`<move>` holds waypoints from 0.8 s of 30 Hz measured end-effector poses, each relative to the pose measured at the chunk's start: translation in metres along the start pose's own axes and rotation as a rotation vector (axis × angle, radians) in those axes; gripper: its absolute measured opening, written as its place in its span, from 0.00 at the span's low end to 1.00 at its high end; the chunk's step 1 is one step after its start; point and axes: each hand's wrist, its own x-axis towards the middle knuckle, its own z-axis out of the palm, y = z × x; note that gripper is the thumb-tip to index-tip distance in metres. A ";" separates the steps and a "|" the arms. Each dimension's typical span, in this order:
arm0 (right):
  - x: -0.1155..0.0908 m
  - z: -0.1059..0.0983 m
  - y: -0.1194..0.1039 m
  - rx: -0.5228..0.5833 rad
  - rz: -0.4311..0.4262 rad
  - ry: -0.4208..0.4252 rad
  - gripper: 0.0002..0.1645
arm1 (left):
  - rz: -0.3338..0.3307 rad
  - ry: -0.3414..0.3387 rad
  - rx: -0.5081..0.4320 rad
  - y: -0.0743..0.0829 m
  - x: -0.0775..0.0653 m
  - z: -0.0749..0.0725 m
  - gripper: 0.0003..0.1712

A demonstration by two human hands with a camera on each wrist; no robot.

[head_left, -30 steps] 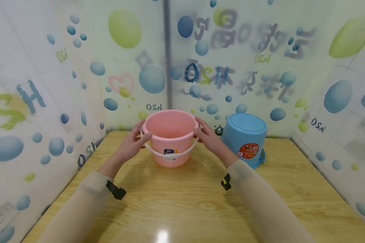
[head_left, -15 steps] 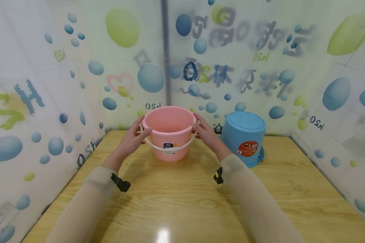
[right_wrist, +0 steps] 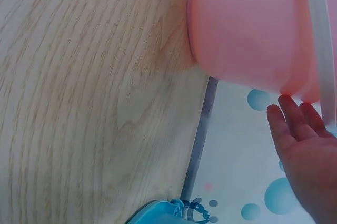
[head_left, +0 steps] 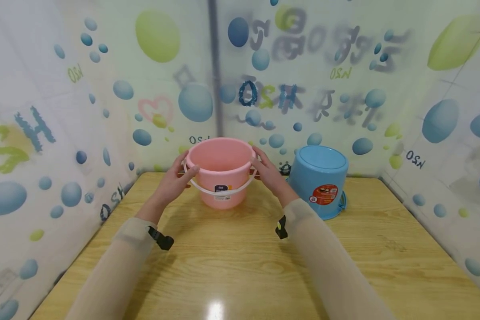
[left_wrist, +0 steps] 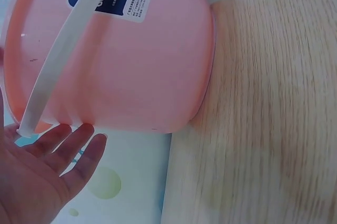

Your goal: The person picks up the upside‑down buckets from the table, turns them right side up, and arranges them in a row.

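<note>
A pink bucket (head_left: 222, 178) stands upright near the back of the wooden table, its mouth facing up. Its white handle (head_left: 224, 193) hangs down across the front, over a dark label. My left hand (head_left: 171, 183) holds the bucket's left side at the rim, thumb on the front of the rim. In the left wrist view, that hand's fingertips (left_wrist: 87, 129) meet the wall just below the rim. On the opposite side, my right hand (head_left: 270, 175) holds the rim likewise, its fingertips (right_wrist: 286, 99) against the wall in the right wrist view.
Right of the pink bucket, a blue bucket (head_left: 320, 178) stands upside down, with a red round label and its handle low at the right. A patterned curtain (head_left: 196, 66) surrounds the back and sides of the wooden table (head_left: 232, 258).
The pink bucket has moved away from me toward the back of the table, with both hands staying on its rim. The blue bucket stays put; the head view has shifted slightly.
</note>
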 end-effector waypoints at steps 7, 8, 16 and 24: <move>0.003 0.002 0.001 0.033 0.004 0.023 0.39 | -0.012 0.023 0.005 -0.001 0.003 0.002 0.53; 0.003 0.003 0.001 0.041 0.001 0.024 0.40 | -0.014 0.024 0.004 -0.001 0.003 0.002 0.53; 0.003 0.006 0.002 0.092 -0.038 0.064 0.40 | -0.003 0.039 -0.004 0.001 0.001 0.004 0.52; -0.001 0.006 -0.004 0.005 -0.026 0.127 0.41 | -0.037 0.027 -0.019 0.001 0.000 0.003 0.57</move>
